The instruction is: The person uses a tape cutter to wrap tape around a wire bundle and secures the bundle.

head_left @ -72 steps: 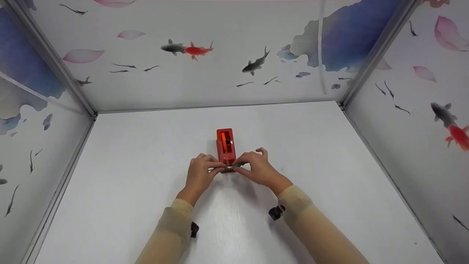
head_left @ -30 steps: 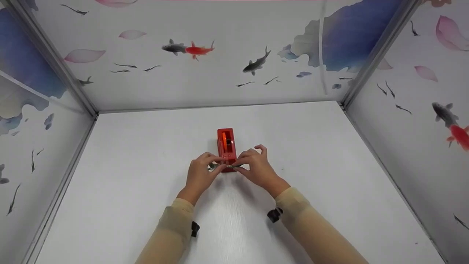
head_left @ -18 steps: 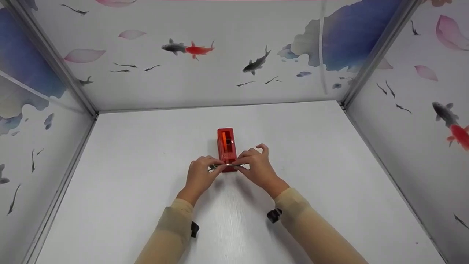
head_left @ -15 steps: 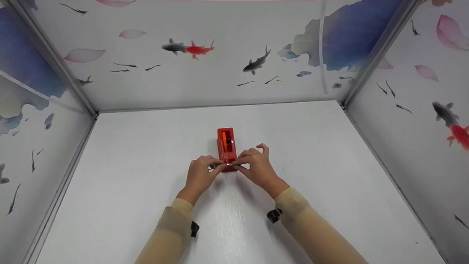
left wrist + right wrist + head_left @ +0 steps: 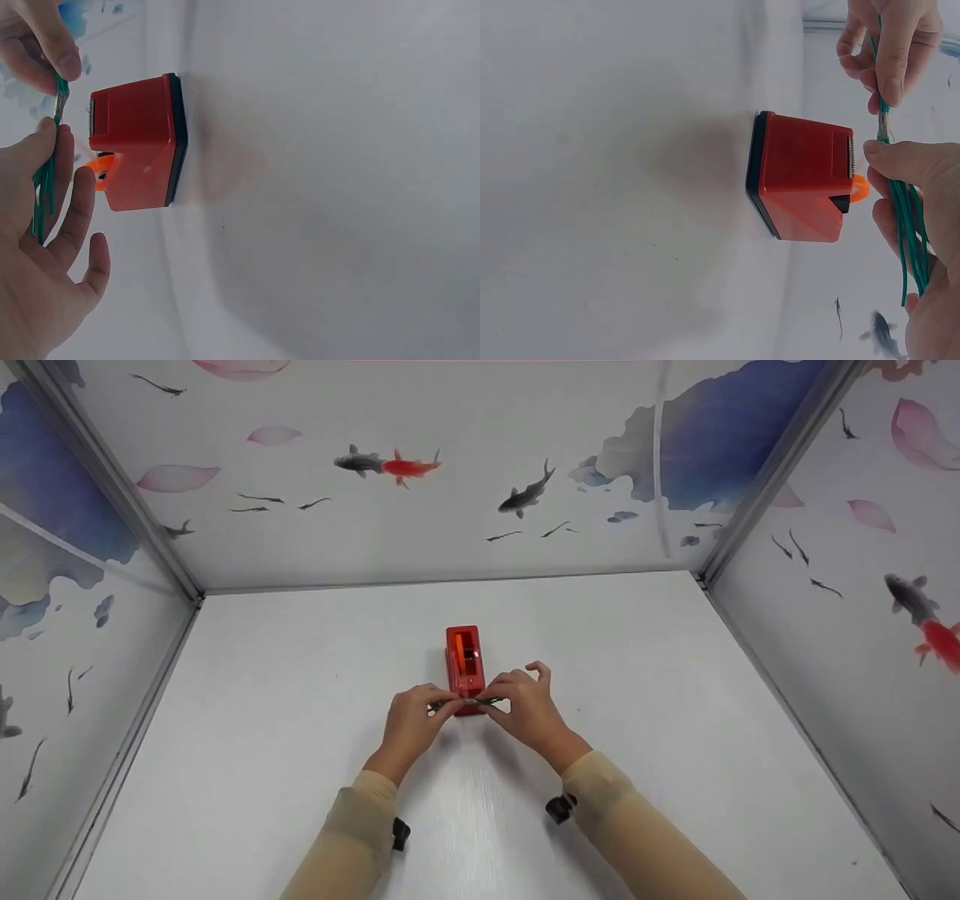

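Between both hands a bundle of thin green wires (image 5: 909,232) is stretched, just above the near end of a red tape dispenser (image 5: 468,684). My left hand (image 5: 411,721) pinches one end between thumb and fingers. The other end is pinched by my right hand (image 5: 529,712), its little finger raised. A short pale, shiny section (image 5: 883,124) shows in the gap between the two pinches; whether tape covers it I cannot tell. Loose wire ends spread across the palm in each wrist view. The dispenser's serrated cutter (image 5: 850,156) faces the hands, and an orange core sits inside.
The dispenser stands on a white table (image 5: 262,697). Walls printed with fish and petals (image 5: 390,525) enclose the back and both sides. Small dark cameras (image 5: 561,808) are strapped at both wrists.
Both hands stay almost in place over the dispenser's near end. The left fingers and thumb have drawn closer together on the wires since the earliest frame. The head view has tilted slightly.
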The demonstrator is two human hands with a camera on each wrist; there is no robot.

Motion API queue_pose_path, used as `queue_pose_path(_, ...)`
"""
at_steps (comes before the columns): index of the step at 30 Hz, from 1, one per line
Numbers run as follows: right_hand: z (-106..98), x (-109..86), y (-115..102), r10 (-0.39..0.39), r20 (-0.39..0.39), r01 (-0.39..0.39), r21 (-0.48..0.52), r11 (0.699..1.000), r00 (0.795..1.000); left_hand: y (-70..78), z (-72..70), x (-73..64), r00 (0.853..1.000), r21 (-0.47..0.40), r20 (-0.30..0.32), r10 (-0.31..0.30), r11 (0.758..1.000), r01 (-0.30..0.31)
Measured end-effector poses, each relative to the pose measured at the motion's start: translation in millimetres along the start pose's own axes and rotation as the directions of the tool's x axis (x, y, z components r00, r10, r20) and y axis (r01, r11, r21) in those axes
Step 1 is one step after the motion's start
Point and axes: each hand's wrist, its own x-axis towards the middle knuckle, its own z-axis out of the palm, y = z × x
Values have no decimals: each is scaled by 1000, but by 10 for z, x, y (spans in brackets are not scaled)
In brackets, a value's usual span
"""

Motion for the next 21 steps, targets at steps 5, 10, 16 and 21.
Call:
queue_pose_path(5,-33,3,-42,31,32,-28,-81,996,999,19,19,-1,1000,7,-3,-10,1000,10)
queue_pose_path(10,-58,18,-56,70,57,-63,-119,991,996,9,34,4,998,107,-63,27,994,-20)
queue_pose_path(16,-68,19,-61,123,101,-112,-104,988,987,10,41,-8,993,165,-98,63,985,-46)
queue_pose_path(21,-54,11,-52,142,135,-134,-67,989,981,17,30,-15,989,172,-108,97,982,-77)
